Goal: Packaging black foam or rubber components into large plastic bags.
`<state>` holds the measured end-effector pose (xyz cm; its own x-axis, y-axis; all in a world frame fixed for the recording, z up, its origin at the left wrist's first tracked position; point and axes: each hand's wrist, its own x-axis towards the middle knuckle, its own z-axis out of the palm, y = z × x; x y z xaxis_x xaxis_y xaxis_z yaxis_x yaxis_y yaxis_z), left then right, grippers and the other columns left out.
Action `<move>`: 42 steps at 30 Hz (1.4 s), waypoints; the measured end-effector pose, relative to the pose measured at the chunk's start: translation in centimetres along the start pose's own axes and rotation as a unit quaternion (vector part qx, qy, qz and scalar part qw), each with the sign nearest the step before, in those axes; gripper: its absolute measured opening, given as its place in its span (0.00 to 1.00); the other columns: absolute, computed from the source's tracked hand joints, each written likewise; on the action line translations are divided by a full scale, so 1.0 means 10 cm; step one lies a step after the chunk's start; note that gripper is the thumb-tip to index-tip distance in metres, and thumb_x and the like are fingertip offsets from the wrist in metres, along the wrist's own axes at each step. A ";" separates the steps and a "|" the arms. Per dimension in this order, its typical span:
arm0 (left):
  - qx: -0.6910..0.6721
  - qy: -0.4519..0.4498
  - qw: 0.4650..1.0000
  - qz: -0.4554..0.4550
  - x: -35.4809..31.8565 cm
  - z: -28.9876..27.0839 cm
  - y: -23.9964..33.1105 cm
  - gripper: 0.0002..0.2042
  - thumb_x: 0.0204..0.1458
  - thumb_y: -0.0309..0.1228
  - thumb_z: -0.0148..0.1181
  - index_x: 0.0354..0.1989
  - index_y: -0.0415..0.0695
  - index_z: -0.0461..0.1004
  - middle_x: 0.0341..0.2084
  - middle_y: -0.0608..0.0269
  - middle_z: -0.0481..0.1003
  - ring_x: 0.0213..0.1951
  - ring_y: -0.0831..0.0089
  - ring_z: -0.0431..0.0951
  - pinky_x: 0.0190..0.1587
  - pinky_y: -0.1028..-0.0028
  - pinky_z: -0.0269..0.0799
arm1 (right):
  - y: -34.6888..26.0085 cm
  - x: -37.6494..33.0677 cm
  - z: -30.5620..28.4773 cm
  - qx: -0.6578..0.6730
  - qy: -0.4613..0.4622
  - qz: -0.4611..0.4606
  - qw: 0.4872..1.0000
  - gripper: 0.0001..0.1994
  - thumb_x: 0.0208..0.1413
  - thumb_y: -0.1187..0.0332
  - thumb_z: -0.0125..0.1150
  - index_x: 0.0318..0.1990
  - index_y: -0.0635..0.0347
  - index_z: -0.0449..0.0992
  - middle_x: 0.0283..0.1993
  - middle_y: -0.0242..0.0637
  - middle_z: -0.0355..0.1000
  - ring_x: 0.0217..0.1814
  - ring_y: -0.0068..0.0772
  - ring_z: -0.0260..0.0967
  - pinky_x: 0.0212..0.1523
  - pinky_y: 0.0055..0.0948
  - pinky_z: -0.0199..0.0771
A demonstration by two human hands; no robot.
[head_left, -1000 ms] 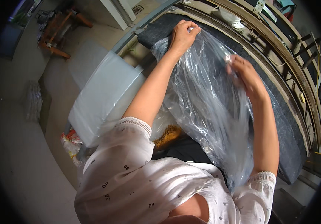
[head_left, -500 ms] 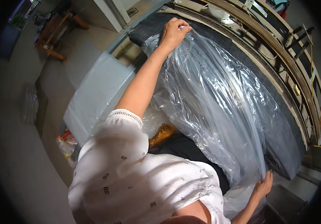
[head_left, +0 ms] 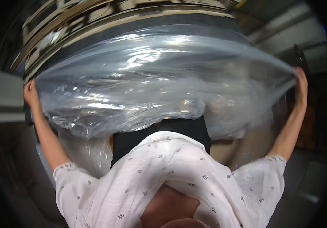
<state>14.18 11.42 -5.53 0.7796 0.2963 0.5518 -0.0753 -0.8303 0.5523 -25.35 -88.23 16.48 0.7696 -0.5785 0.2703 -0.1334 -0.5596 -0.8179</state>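
Observation:
A wide sheet of clear plastic film (head_left: 152, 60) is stretched between my two hands, crinkled and shiny. At the far left, my left hand (head_left: 30, 92) pinches one end of its edge. My right hand (head_left: 301, 81) grips the other end at the far right, lifted so the film is drawn to a point there. Under the film's far edge runs the dark surface of a bench (head_left: 106, 40). The film's near part hangs in folds in front of my black-clothed lap. Motion blurs the view a little.
Beyond the dark surface lies a long wooden and metal frame (head_left: 76, 17). More clear plastic (head_left: 89, 152) hangs at the left beside my lap. Brown floor or board (head_left: 253, 146) shows at the right, with dim background there.
My view has swung to the right. My right hand has pulled its end of the film outward and up, so the film now spans taut between both hands, which still hold it.

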 end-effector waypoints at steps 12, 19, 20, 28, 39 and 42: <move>0.178 -0.027 0.983 -0.019 -0.06 -0.43 -0.36 0.18 0.50 0.47 0.56 0.38 0.45 0.77 0.37 0.54 0.76 0.40 0.59 0.75 0.43 0.66 0.68 | 0.25 -0.21 2.30 -0.412 -0.066 -0.338 0.844 0.18 0.56 0.61 0.51 0.52 0.57 0.68 0.55 0.40 0.65 0.60 0.41 0.59 0.58 0.35 0.59; 0.199 -0.040 0.979 0.007 -0.06 -0.49 -0.35 0.18 0.52 0.46 0.54 0.38 0.43 0.76 0.36 0.53 0.76 0.39 0.59 0.74 0.43 0.66 0.67 | 0.19 0.08 2.55 -0.282 -0.003 -0.270 0.921 0.18 0.50 0.58 0.60 0.43 0.60 0.70 0.43 0.38 0.68 0.48 0.43 0.63 0.47 0.39 0.64; 0.193 -0.047 0.980 0.005 -0.05 -0.48 -0.34 0.17 0.52 0.45 0.54 0.38 0.43 0.76 0.36 0.53 0.76 0.39 0.59 0.74 0.43 0.66 0.67 | 0.16 0.11 2.58 -0.294 0.048 -0.283 0.912 0.20 0.47 0.58 0.62 0.44 0.59 0.69 0.41 0.37 0.66 0.46 0.42 0.63 0.45 0.38 0.64; 0.164 -0.057 0.985 0.002 -0.05 -0.51 -0.40 0.18 0.53 0.45 0.54 0.39 0.42 0.76 0.35 0.55 0.75 0.37 0.64 0.73 0.42 0.70 0.66 | 0.01 0.17 2.63 -0.340 0.072 -0.348 0.871 0.11 0.46 0.64 0.63 0.37 0.55 0.72 0.34 0.32 0.65 0.39 0.35 0.63 0.39 0.32 0.61; 0.159 -0.047 0.986 -0.004 0.00 -0.50 -0.42 0.17 0.53 0.44 0.55 0.37 0.43 0.76 0.35 0.56 0.76 0.37 0.66 0.74 0.42 0.70 0.67 | -0.08 -0.18 2.89 -0.180 0.008 -0.255 0.950 0.08 0.49 0.65 0.60 0.33 0.59 0.72 0.32 0.34 0.67 0.33 0.31 0.67 0.35 0.29 0.66; 0.147 -0.054 0.988 -0.004 -0.01 -0.43 -0.36 0.17 0.52 0.44 0.55 0.37 0.42 0.76 0.34 0.55 0.76 0.35 0.64 0.74 0.41 0.69 0.67 | 0.11 -0.12 2.77 -0.144 -0.089 -0.175 0.970 0.09 0.51 0.63 0.59 0.31 0.61 0.73 0.30 0.32 0.68 0.35 0.29 0.66 0.37 0.27 0.66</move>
<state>11.76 16.38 -4.88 0.8422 0.2651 0.4695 0.1035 -0.9340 0.3418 -9.08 -71.70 1.20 0.8911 -0.2256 0.3937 0.0072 -0.8605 -0.5094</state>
